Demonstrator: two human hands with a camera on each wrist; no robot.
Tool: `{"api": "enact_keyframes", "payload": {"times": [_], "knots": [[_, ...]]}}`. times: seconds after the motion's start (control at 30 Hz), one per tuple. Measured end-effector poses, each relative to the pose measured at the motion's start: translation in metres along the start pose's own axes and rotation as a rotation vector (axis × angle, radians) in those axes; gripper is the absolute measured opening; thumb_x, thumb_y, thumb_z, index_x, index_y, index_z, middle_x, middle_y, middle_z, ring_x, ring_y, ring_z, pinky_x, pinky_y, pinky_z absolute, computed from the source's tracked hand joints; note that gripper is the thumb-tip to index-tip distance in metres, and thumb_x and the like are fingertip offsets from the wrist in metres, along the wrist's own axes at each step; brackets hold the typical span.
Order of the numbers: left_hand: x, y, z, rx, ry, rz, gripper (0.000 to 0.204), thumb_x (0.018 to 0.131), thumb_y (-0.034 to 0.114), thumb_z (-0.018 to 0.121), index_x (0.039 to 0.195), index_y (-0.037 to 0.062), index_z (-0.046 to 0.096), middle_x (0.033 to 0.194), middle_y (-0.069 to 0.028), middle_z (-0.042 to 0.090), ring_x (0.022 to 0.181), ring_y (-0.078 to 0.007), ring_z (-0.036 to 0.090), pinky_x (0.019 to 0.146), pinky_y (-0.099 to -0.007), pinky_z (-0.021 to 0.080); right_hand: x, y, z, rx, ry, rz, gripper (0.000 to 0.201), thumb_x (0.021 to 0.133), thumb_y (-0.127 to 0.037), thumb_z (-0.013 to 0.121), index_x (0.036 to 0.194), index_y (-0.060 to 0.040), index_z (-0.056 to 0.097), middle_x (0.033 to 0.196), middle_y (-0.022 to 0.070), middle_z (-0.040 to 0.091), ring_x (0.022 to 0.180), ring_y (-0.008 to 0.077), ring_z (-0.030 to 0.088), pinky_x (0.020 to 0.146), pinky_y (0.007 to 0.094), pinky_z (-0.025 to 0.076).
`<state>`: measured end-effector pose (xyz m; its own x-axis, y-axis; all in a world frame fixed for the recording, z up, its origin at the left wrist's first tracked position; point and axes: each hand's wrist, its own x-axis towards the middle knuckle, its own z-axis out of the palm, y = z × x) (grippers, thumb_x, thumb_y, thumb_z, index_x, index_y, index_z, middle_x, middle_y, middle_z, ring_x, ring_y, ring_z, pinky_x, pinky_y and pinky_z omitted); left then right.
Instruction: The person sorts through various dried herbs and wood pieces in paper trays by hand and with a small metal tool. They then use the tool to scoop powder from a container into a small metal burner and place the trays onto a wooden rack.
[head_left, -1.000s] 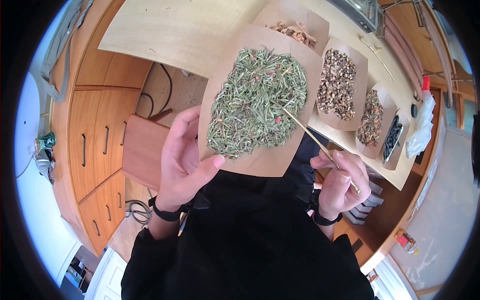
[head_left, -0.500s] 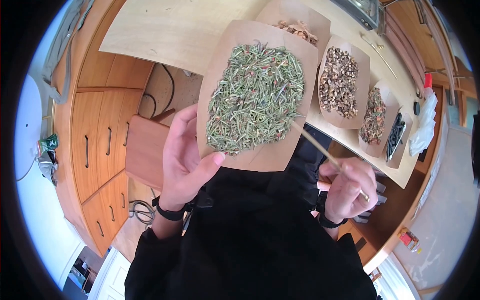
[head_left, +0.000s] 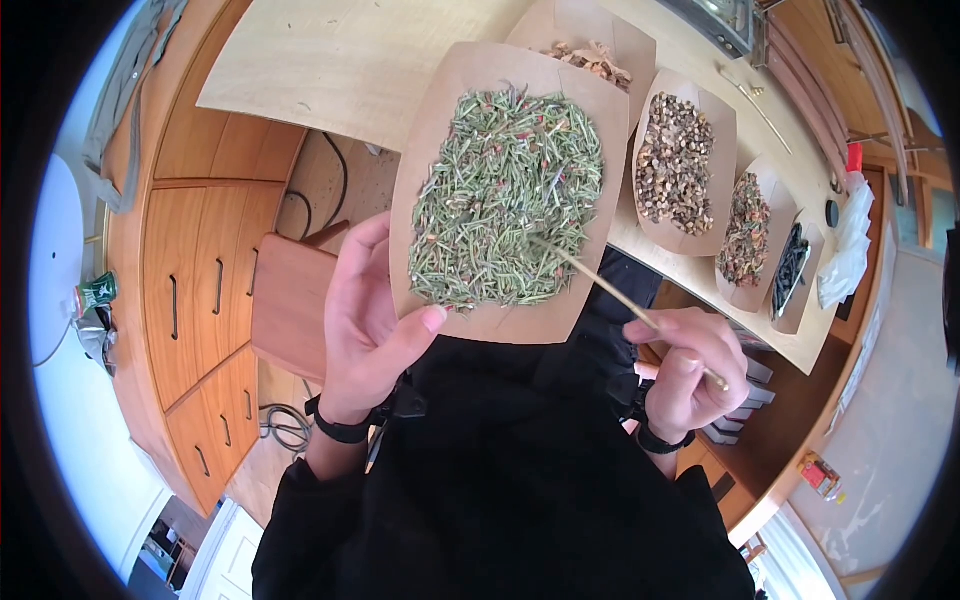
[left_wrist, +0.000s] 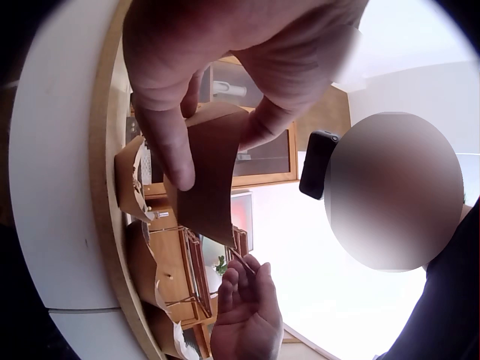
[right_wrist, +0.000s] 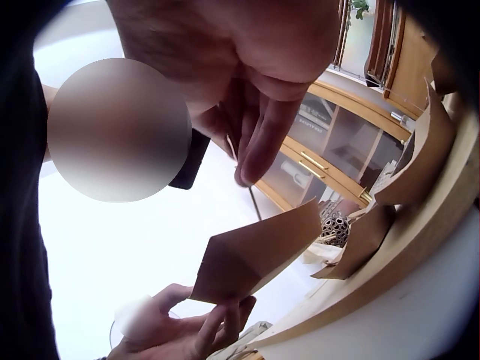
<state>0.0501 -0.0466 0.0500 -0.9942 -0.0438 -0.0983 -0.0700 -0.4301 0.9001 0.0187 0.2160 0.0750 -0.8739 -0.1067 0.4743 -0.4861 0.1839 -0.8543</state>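
Note:
My left hand (head_left: pixel 370 330) holds a brown paper tray (head_left: pixel 540 328) by its near left corner, thumb over the rim and fingers underneath. A layer of dried green needle-like herb (head_left: pixel 500 200) with reddish bits fills the tray's middle. In the left wrist view, the fingers spread along the tray's underside (left_wrist: pixel 210 180). Between thumb and fingers, my right hand (head_left: pixel 700 365) pinches a thin brass-coloured stick (head_left: pixel 620 292). Its far tip lies among the herbs toward the tray's lower right. The right wrist view shows the tilted tray (right_wrist: pixel 255 255) below this hand.
On the wooden table (head_left: pixel 330 60) behind stand more paper trays, with brown chopped pieces (head_left: pixel 678 165), mixed dried bits (head_left: pixel 745 230) and dark strips (head_left: pixel 790 270). Another thin brass rod (head_left: pixel 768 118) and a white plastic bag (head_left: pixel 845 250) lie there. Wooden drawers (head_left: pixel 190 290) are at left.
The stick's tip moved from the herbs to the tray's right edge, then back in among the herbs. My right hand shifted slightly right; the left hand keeps its hold.

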Motion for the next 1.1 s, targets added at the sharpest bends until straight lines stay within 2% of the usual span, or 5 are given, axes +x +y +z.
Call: {"api": "enact_keyframes", "payload": {"times": [0.2, 0.37, 0.77, 0.97, 1.1], "knots": [[0.002, 0.002, -0.008, 0.035, -0.025, 0.034, 0.070, 0.086, -0.001, 0.068, 0.146, -0.0055, 0.033, 0.138, -0.0162, 0.053, 0.125, -0.0205, 0.055, 0.106, -0.0357, 0.043, 0.002, 0.003, -0.005, 0.118, -0.066, -0.014, 0.028, 0.099, -0.018, 0.065, 0.098, 0.0095, 0.070, 0.090, 0.0228, 0.071, 0.070, 0.0283, 0.073, 0.061, 0.0301, 0.058], [0.000, 0.010, -0.022, -0.051, -0.096, -0.182, 0.066, 0.085, 0.004, 0.071, 0.142, -0.0075, 0.040, 0.132, -0.0151, 0.058, 0.122, -0.0196, 0.056, 0.106, -0.0349, 0.043, 0.012, 0.009, -0.006, 0.141, -0.100, 0.032, 0.029, 0.101, -0.020, 0.064, 0.100, 0.0081, 0.071, 0.090, 0.0220, 0.071, 0.070, 0.0229, 0.071, 0.060, 0.0279, 0.056], [-0.003, 0.008, -0.017, -0.059, -0.086, -0.163, 0.066, 0.084, 0.006, 0.072, 0.141, -0.0083, 0.042, 0.130, -0.0163, 0.060, 0.122, -0.0203, 0.058, 0.106, -0.0349, 0.043, 0.007, 0.016, -0.005, 0.176, 0.011, 0.060, 0.023, 0.102, -0.014, 0.060, 0.102, 0.0063, 0.070, 0.101, 0.0247, 0.068, 0.070, 0.0184, 0.068, 0.056, 0.0255, 0.055], [-0.002, 0.005, -0.020, -0.059, -0.039, -0.194, 0.069, 0.082, 0.014, 0.073, 0.140, -0.0085, 0.044, 0.129, -0.0162, 0.061, 0.121, -0.0207, 0.058, 0.105, -0.0344, 0.043, 0.008, 0.014, -0.015, 0.170, -0.189, 0.109, 0.023, 0.101, -0.017, 0.062, 0.099, 0.0039, 0.073, 0.095, 0.0218, 0.071, 0.067, 0.0154, 0.066, 0.057, 0.0237, 0.051], [-0.001, 0.007, -0.018, -0.031, -0.070, -0.210, 0.069, 0.080, 0.015, 0.072, 0.139, -0.0089, 0.045, 0.128, -0.0164, 0.061, 0.120, -0.0204, 0.059, 0.105, -0.0343, 0.043, 0.009, 0.016, -0.012, 0.117, -0.114, 0.169, 0.022, 0.100, -0.015, 0.062, 0.101, 0.0047, 0.073, 0.100, 0.0208, 0.070, 0.067, 0.0136, 0.065, 0.056, 0.0228, 0.050]]}}
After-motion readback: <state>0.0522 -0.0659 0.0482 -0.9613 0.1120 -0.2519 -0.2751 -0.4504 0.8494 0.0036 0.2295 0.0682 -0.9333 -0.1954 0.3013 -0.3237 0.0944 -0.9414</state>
